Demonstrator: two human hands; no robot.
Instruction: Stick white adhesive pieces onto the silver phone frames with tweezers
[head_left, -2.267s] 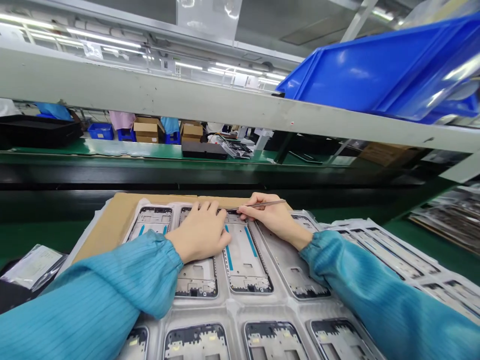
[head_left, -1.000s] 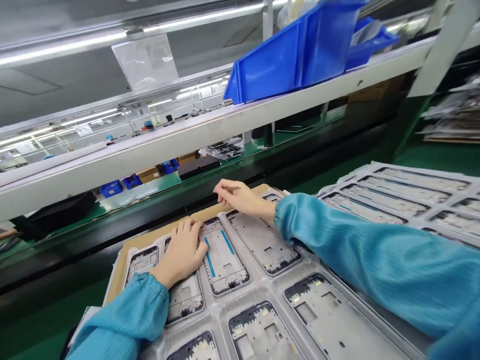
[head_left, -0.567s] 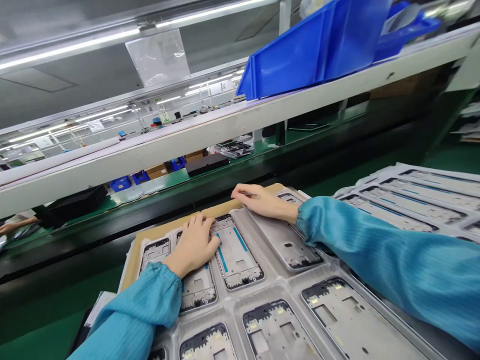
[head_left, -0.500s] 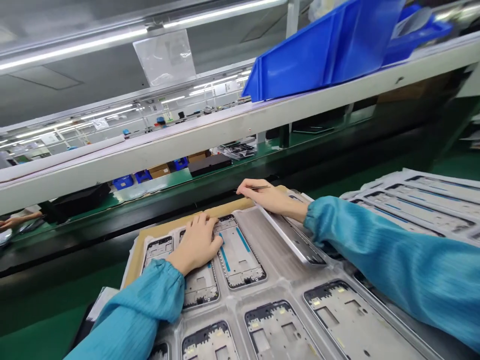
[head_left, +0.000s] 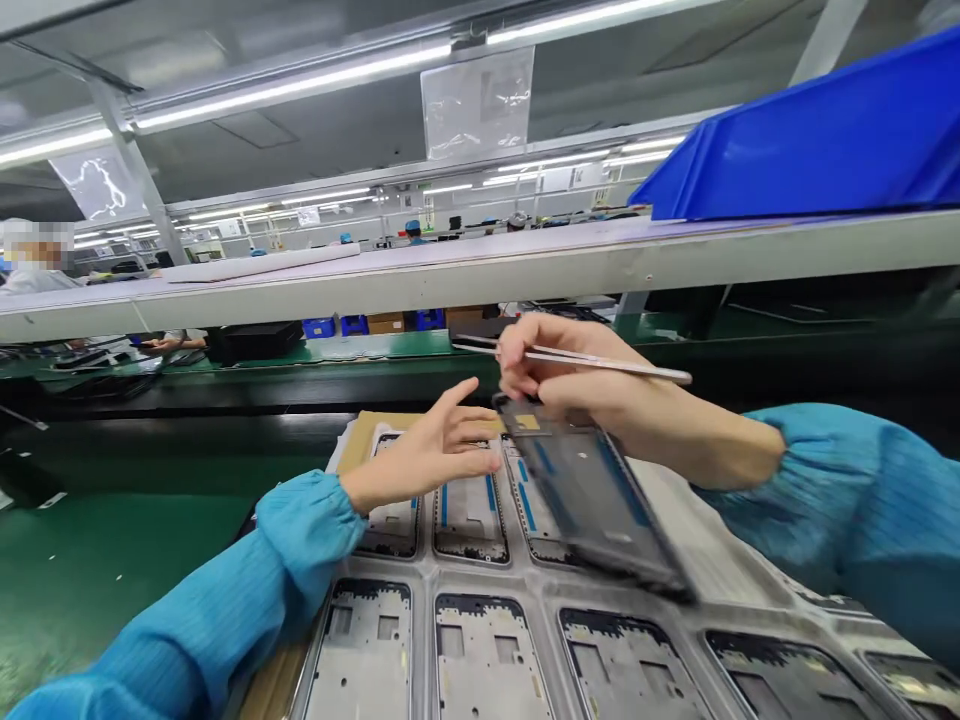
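Note:
My right hand (head_left: 600, 390) grips the top end of a phone frame (head_left: 592, 490), which hangs tilted and blurred over the tray. The same hand also keeps metal tweezers (head_left: 637, 369) across its fingers, tips pointing left. My left hand (head_left: 431, 445) is open with fingers spread, just left of the raised frame, over the back row; it holds nothing. Below both hands lies a grey moulded tray (head_left: 532, 585) with rows of phone frames. Those in the back row, such as one frame (head_left: 470, 510), carry blue strips; front-row frames (head_left: 365, 650) show bare metal with black top edges.
A white shelf (head_left: 420, 287) crosses behind the tray, with a blue bin (head_left: 810, 140) on it at right. Beneath the shelf runs a dark belt edge (head_left: 262, 390). Green surface (head_left: 112, 600) lies at left. A co-worker's hand (head_left: 169, 343) shows far left.
My right hand has lifted the phone frame out of the tray and swung it left. My left hand has come up off the frames, fingers spread. The view has turned right and levelled.

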